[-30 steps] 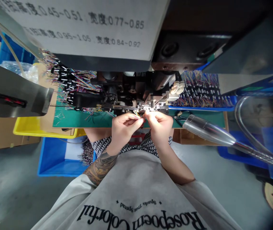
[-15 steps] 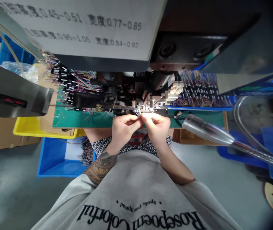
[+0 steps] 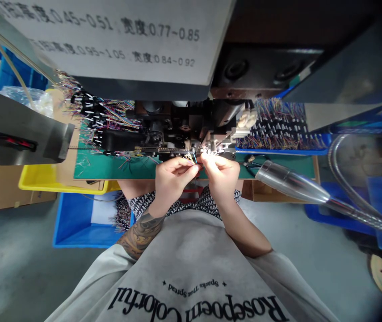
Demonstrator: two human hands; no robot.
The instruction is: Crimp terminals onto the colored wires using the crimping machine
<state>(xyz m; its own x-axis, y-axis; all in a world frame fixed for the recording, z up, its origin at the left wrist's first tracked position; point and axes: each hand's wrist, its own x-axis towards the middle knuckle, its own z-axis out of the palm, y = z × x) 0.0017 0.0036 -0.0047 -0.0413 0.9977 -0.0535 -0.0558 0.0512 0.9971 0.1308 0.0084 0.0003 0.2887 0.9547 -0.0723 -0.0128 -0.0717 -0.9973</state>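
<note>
Wires [image 3: 191,157] stuck out from the pinched thumb and fingers of the left hand [image 3: 173,178], just in front of the machine [image 3: 182,123], by the green tabletop's [image 3: 278,169] edge; beside it, the right hand [image 3: 223,177] pinched too, on what I couldn't tell.

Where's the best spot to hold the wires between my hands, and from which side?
Probably pinch the wires just below their spread ends, where they gather at your left hand. Come from your body's side: the ends fan away from you toward the machine, whose parts crowd the far side. They look thin, so a light pinch should suit.
</note>
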